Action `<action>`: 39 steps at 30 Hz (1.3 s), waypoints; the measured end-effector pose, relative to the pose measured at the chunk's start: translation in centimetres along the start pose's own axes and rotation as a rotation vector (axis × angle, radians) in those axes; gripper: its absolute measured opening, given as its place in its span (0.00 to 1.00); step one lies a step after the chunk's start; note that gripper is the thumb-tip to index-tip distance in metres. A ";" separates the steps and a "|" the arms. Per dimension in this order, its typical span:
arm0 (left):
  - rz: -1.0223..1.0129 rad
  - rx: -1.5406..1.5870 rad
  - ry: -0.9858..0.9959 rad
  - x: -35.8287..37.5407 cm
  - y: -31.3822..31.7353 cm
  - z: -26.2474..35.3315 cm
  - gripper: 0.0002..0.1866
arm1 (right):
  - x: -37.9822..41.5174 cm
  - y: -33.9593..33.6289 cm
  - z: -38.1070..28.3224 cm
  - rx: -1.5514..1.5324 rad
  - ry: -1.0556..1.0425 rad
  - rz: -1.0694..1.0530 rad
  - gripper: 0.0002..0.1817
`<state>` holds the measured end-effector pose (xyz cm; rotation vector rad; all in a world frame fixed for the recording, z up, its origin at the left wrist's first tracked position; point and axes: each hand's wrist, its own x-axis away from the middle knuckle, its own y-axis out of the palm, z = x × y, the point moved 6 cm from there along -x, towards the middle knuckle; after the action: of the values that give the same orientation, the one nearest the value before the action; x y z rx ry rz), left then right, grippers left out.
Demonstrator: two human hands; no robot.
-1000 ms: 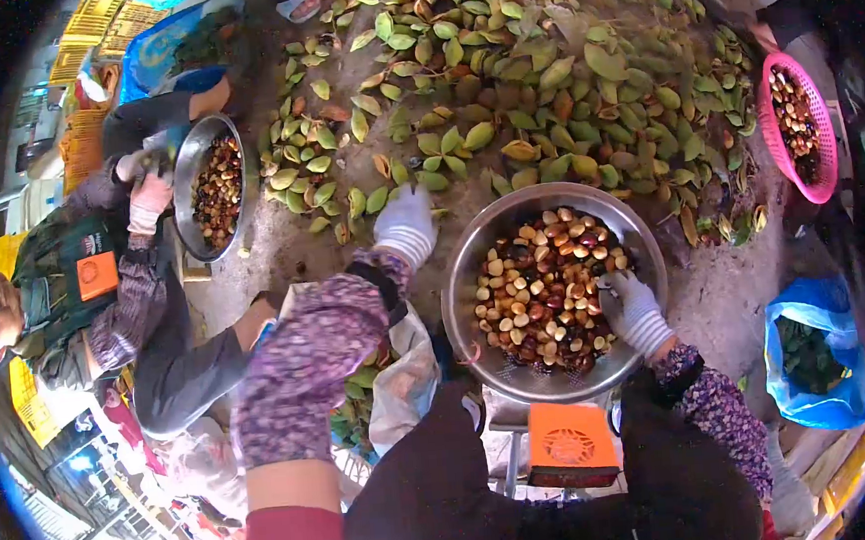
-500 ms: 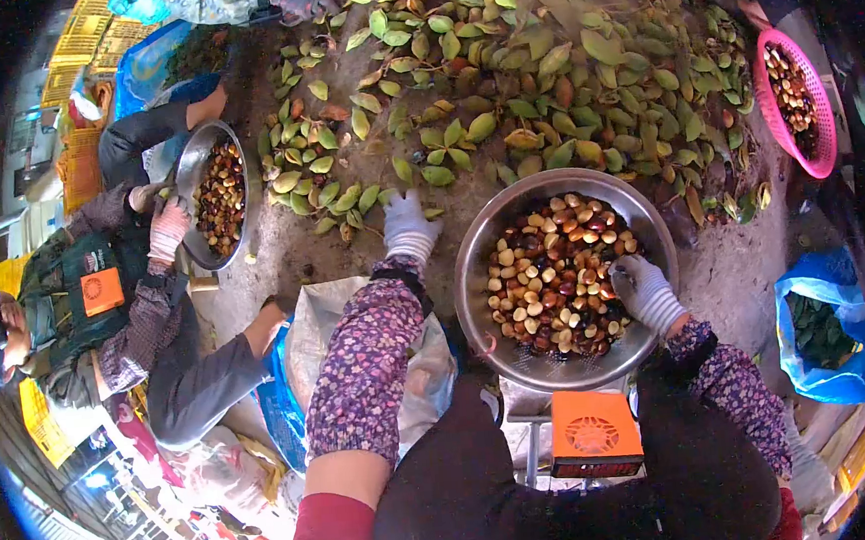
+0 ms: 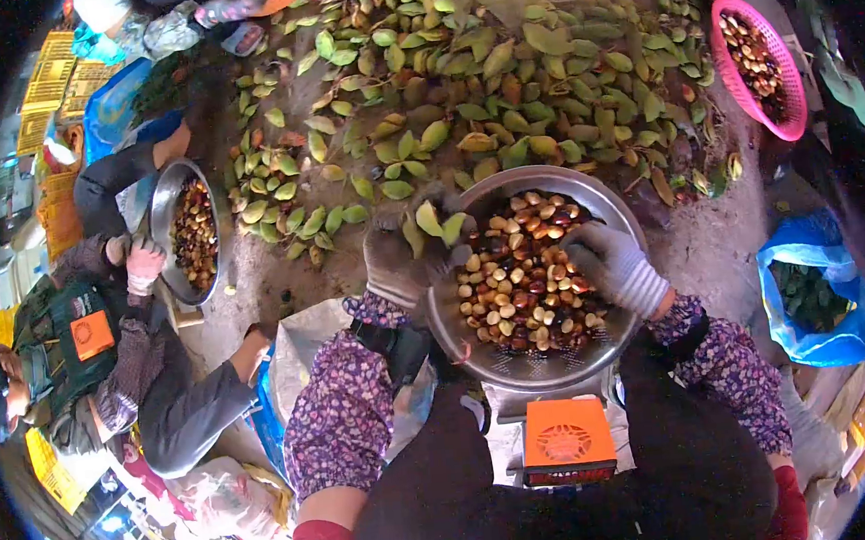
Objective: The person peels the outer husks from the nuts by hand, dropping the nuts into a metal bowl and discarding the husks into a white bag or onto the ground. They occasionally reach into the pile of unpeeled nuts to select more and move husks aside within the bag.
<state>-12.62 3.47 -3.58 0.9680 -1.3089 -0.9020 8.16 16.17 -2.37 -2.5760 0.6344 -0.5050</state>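
Observation:
My left hand [image 3: 397, 260], in a grey knit glove, is closed on a green leaf-like pod [image 3: 429, 222] at the left rim of a metal bowl [image 3: 440, 335]. Brown and cream nuts [image 3: 526, 289] fill much of this bowl, which sits in front of my lap. Over its right side, my right hand [image 3: 613, 265] has its gloved fingers curled in above the nuts; whatever they may hold is hidden. Beyond the bowl, a broad pile of green pods [image 3: 540, 92] covers the ground.
At left a seated person [image 3: 85, 324] works by another metal bowl [image 3: 162, 229] of nuts. A pink basket [image 3: 792, 109] with nuts stands at far right, above a blue bag [image 3: 824, 348] of dark green leaves. Beside my left forearm lies a whitish sack [image 3: 303, 354].
My left hand has come back from the pile to the bowl, bringing a pod. My right hand has shifted slightly within the bowl. The whole view has moved a little.

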 end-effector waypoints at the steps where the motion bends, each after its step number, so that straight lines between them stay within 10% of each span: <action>1: 0.002 -0.026 -0.011 -0.1 0.4 -0.6 0.33 | -0.2 0.0 -0.7 -0.020 0.019 -0.022 0.10; 18: -0.145 -0.071 -0.105 0.2 0.5 -3.5 0.23 | 0.2 -1.0 -4.2 -0.050 -0.106 0.048 0.08; 19: -0.300 -0.686 0.186 0.7 2.0 -2.5 0.24 | 0.1 -1.1 -4.7 -0.077 -0.104 0.037 0.08; 25: -0.180 -0.775 0.003 0.6 -0.2 -1.8 0.26 | 0.7 0.0 -2.9 -0.109 -0.044 -0.007 0.08; 28: 0.116 -0.034 -0.106 0.8 -0.5 -3.4 0.27 | 0.8 0.0 -3.4 -0.159 -0.006 -0.011 0.08; 34: 0.191 -0.117 -0.326 0.4 1.1 -7.9 0.26 | -0.5 -2.0 -9.7 0.292 -0.367 0.118 0.21; 36: 0.213 -0.286 -0.285 -0.2 -1.6 -8.9 0.25 | -0.8 -0.4 -8.9 0.355 -0.408 -0.009 0.20; 38: -0.192 -1.201 0.163 -0.2 1.8 -8.2 0.25 | -0.7 2.2 -6.1 0.391 -0.361 -0.112 0.18; 39: -0.074 -0.779 -0.073 -0.4 0.2 -9.2 0.26 | -0.5 2.6 -5.5 0.395 -0.355 -0.117 0.18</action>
<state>-3.50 4.44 -3.64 0.3713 -0.8544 -1.3704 4.42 12.59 0.87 -2.2519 0.2330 -0.1747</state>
